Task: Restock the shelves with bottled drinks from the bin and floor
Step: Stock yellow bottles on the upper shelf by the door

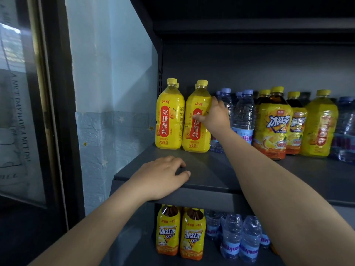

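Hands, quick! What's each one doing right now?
Left hand: open, resting on the shelf, holding nothing.
Right hand: gripping a yellow bottle.

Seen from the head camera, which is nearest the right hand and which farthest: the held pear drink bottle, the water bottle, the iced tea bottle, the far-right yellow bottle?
1. Pear drink bottle: gripped by the right hand, on its left.
2. Water bottle: just right of the hand.
3. Iced tea bottle: further right.
4. Far-right yellow bottle: farthest, near the frame's edge.
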Tool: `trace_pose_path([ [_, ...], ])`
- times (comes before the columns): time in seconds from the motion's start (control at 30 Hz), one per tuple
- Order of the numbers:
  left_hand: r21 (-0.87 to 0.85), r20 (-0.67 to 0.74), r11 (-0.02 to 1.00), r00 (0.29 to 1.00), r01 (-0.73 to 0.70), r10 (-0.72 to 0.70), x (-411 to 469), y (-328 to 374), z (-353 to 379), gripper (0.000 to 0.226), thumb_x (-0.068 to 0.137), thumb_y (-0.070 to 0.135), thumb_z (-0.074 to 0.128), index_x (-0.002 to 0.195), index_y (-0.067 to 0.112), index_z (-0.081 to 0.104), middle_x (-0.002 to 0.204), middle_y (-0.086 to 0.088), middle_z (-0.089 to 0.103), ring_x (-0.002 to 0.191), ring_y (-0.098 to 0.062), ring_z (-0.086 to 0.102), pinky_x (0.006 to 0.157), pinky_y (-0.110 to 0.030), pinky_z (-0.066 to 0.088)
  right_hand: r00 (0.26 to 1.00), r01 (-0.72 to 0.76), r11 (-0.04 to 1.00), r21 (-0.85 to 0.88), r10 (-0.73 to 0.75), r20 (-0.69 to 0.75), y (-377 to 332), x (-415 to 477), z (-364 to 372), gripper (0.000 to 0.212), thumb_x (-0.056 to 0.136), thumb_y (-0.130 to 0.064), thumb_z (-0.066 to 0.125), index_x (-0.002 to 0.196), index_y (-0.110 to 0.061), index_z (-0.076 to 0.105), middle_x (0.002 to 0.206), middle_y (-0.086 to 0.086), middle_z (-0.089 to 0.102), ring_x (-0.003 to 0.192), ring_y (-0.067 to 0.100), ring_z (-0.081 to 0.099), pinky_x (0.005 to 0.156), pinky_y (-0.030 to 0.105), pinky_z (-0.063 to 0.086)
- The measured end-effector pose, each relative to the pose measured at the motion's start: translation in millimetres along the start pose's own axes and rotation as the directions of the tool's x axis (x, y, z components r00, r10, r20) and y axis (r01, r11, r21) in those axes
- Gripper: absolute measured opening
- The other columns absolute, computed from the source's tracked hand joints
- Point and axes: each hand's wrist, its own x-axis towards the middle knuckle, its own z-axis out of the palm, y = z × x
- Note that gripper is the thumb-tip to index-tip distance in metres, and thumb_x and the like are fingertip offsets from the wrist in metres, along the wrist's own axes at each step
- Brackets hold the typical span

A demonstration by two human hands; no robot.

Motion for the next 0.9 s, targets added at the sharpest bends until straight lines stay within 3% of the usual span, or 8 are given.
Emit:
trace_pose_path([
  [0.13,0.004,-0.013,1.0,1.0,0.003,-0.003,0,0,1,0.046,0.096,0.052,0.028,0.136,0.032,0.037,0.146,0.013,0.034,0.133,-0.009,0.033,0.101,-0.032,0.032,0.999,0.019,1.0,0.007,-0.019,0.051,6,-8,-3,0.092,0.077,-0.035,0.074,0.147,-0.01,0.019,0.148,0.013,0.03,0.133,0.034,0.035,0.107,0.046,0.037],
  [0.27,0.003,-0.043,1.0,0.999,0.016,-0.016,0,1,1,0.043,0.095,0.051,0.03,0.132,0.033,0.042,0.143,0.012,0.038,0.13,-0.01,0.037,0.097,-0.032,0.034,0.993,0.03,0.999,0.044,-0.035,0.113,9,-21,-13,0.072,0.08,-0.029,0.072,0.137,-0.007,0.035,0.138,0.014,0.04,0.125,0.031,0.043,0.099,0.039,0.041],
  [0.4,-0.023,-0.088,0.999,0.995,0.042,-0.044,-2,2,2,0.038,0.094,0.048,0.035,0.124,0.03,0.049,0.134,0.01,0.047,0.121,-0.011,0.045,0.093,-0.031,0.039,0.972,0.04,0.998,0.041,-0.049,0.231,11,-37,-28,0.074,0.084,-0.029,0.068,0.142,-0.005,0.029,0.143,0.016,0.038,0.13,0.032,0.04,0.102,0.039,0.039],
  [0.63,-0.031,-0.194,0.99,0.971,0.137,-0.14,-12,14,3,0.027,0.094,0.035,0.043,0.111,0.02,0.059,0.12,0.002,0.057,0.108,-0.014,0.052,0.093,-0.035,0.045,0.884,0.117,0.993,-0.01,-0.1,0.458,15,-66,-55,0.07,0.087,-0.032,0.064,0.141,-0.002,0.031,0.144,0.015,0.039,0.131,0.029,0.039,0.104,0.036,0.037],
  [0.9,0.025,-0.258,0.947,0.917,0.32,-0.303,-42,49,-9,0.03,0.094,0.032,0.046,0.116,0.016,0.058,0.126,-0.004,0.056,0.114,-0.02,0.051,0.093,-0.032,0.042,0.732,0.236,0.972,-0.018,-0.166,0.661,36,-98,-84,0.068,0.09,-0.04,0.057,0.142,-0.005,0.031,0.149,0.013,0.035,0.134,0.028,0.037,0.105,0.034,0.035],
])
